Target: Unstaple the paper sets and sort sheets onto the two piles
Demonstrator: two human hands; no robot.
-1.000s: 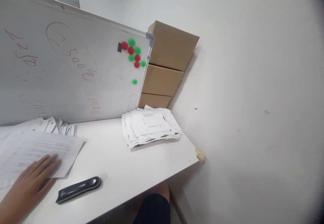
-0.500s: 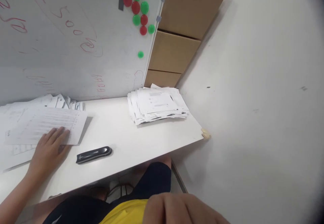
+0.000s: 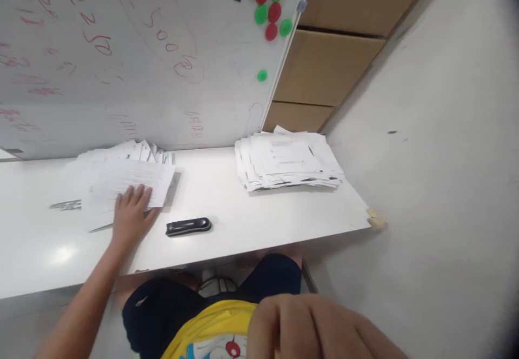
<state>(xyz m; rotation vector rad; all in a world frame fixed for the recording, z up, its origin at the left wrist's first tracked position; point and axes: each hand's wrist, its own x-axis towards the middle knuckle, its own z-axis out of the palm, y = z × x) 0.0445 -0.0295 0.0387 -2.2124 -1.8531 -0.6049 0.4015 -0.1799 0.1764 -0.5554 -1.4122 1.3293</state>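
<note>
My left hand (image 3: pixel 130 213) lies flat with fingers stretched out on the near edge of a printed sheet (image 3: pixel 130 182) that tops a loose spread of papers on the white desk (image 3: pixel 227 240). A black stapler (image 3: pixel 188 226) lies just right of that hand, apart from it. My right hand (image 3: pixel 316 329) is very close to the camera at the bottom, blurred, its fingers curled together above my lap; whether it holds anything is hidden. A thick stack of printed papers (image 3: pixel 288 160) sits at the desk's far right.
A whiteboard (image 3: pixel 133 61) with red writing and red and green magnets (image 3: pixel 268 2) leans behind the desk. Stacked cardboard boxes (image 3: pixel 336 61) stand in the corner by the white wall. A beige bumper (image 3: pixel 376 219) caps the desk's right corner.
The view has tilted down and shifted, so my lap and yellow shirt show. My right hand has come into view at the bottom. My left hand stays on the sheet.
</note>
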